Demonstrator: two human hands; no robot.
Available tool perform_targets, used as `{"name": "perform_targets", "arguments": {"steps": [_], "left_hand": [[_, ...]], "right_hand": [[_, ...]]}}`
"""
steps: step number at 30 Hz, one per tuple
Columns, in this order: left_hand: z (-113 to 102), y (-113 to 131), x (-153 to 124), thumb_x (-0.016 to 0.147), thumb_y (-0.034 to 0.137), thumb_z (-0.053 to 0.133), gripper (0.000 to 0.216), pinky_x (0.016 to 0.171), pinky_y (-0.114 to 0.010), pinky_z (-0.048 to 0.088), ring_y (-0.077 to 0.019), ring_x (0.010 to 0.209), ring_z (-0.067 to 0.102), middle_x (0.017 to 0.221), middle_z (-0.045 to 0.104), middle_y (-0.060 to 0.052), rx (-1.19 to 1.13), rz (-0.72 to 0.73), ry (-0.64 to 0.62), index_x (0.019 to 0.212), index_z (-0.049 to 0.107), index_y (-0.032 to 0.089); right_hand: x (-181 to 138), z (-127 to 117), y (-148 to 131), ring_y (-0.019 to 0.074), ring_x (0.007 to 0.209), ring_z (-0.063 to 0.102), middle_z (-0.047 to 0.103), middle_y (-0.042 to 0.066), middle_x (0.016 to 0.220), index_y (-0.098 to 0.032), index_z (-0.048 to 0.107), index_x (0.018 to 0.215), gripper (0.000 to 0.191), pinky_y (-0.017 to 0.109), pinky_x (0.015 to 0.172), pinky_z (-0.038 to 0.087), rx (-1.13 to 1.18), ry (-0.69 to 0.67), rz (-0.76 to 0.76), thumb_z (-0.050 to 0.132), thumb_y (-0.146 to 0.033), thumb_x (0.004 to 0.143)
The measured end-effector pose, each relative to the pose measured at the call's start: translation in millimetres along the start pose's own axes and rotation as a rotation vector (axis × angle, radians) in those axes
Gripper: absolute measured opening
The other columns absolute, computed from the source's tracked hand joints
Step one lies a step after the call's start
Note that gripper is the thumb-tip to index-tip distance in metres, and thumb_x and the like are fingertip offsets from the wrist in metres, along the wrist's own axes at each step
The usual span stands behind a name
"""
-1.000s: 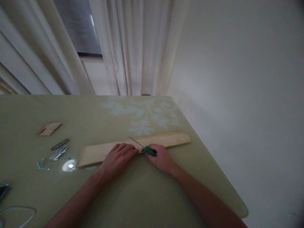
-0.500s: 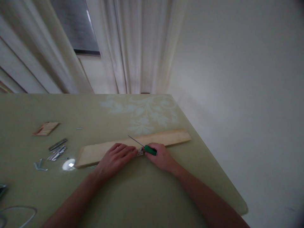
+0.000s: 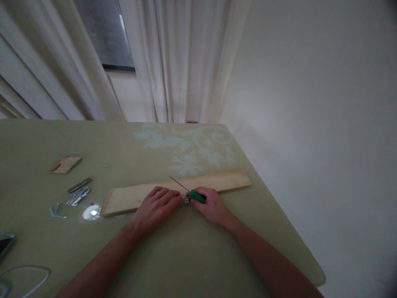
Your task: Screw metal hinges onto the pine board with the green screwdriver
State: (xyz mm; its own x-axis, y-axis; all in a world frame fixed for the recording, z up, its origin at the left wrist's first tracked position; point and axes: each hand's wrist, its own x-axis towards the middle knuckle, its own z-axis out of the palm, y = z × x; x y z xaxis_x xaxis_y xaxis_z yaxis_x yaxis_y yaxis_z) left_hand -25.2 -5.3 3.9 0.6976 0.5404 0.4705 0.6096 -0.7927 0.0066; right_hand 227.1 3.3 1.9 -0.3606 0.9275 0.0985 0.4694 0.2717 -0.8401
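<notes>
A long pale wooden plank [image 3: 127, 196] lies across the table, running from lower left to upper right. My left hand [image 3: 159, 205] bends over its near edge, fingers pressed together and fingertips closed on a small silver metal hinge [image 3: 185, 198]. The hinge, with visible holes, sits at the plank's near edge, partly hidden by my fingers. In my right hand [image 3: 212, 205] is a screwdriver [image 3: 197, 196] with a green handle. Its thin shaft points up and left above the plank, away from the hinge. My right thumb and fingertips are beside the hinge, perhaps touching it.
Left of the plank lie several screws [image 3: 56, 211], metal pieces in clear wrapping [image 3: 78, 196], a dark metal strip [image 3: 80, 185] and a small wood piece [image 3: 65, 164]. A shiny round disc [image 3: 92, 212] is near the plank's left end. A cable [image 3: 34, 267] curls at lower left.
The view has shifted slightly, so the table items appear a little farther right. Both hands keep nearly the same pose at the hinge, with the screwdriver still in my right hand.
</notes>
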Motion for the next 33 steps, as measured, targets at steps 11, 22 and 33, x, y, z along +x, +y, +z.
{"name": "perform_targets", "arguments": {"steps": [11,22,33], "left_hand": [[4.2,0.2,0.5,0.106,0.023,0.057,0.015,0.086,-0.036,0.051,-0.0213,0.096,0.070,0.110,0.078,-0.007,-0.097,-0.073,0.056,0.109,0.071,0.022],[4.1,0.4,0.7,0.108,0.027,0.055,0.017,0.087,-0.035,0.052,-0.0211,0.095,0.069,0.108,0.078,-0.006,-0.196,-0.130,0.075,0.108,0.071,0.022],[6.1,-2.3,-0.7,0.108,0.028,0.058,0.015,0.087,-0.036,0.052,-0.0211,0.095,0.068,0.108,0.078,-0.006,-0.223,-0.127,0.083,0.113,0.070,0.022]], "right_hand": [[-0.6,0.7,2.0,0.0160,0.075,0.057,0.068,0.000,0.080,-0.019,0.075,0.089,0.007,0.027,0.070,0.041,0.009,-0.007,-0.010,0.068,-0.018,0.088],[-0.5,0.2,-0.6,0.0163,0.075,0.058,0.068,0.000,0.079,-0.019,0.075,0.087,0.007,0.026,0.070,0.042,0.004,-0.004,-0.003,0.068,-0.018,0.087],[-0.5,-0.9,-0.4,0.0161,0.076,0.058,0.068,0.000,0.079,-0.019,0.074,0.088,0.008,0.027,0.071,0.041,-0.015,-0.013,-0.029,0.067,-0.015,0.087]]}}
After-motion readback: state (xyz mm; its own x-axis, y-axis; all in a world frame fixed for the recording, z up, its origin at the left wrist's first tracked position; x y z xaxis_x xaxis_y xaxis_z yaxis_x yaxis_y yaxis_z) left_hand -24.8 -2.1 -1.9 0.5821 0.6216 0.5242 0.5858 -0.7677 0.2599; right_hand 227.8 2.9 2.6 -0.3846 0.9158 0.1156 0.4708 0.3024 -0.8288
